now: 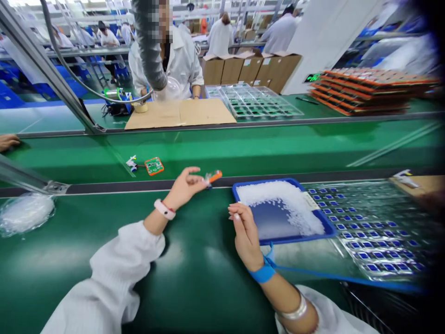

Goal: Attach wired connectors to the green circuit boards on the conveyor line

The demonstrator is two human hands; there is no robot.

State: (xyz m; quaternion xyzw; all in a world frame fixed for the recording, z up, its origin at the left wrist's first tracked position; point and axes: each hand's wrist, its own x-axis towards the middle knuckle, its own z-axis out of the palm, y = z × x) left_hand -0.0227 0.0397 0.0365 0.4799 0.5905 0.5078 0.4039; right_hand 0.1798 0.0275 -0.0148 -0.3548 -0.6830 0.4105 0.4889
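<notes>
My left hand (186,186) is over the near edge of the green conveyor, its thumb and fingers closed on a small part with an orange edge (215,176). To its left on the belt lies an orange-edged circuit board (154,166), wired to a small white and blue piece (132,163). My right hand (246,232), with a blue wrist strap (263,272), is beside the left rim of a blue tray (278,240) of small white pieces (267,191). Its fingers are bent close together; whether they hold anything is too small to tell.
Clear trays of blue-faced parts (375,236) lie at the right, and a plastic bag (28,212) at the far left. Beyond the belt are cardboard (181,113), stacked orange-edged panels (368,90) and a person in white. Another person's hand (9,142) rests at the left edge.
</notes>
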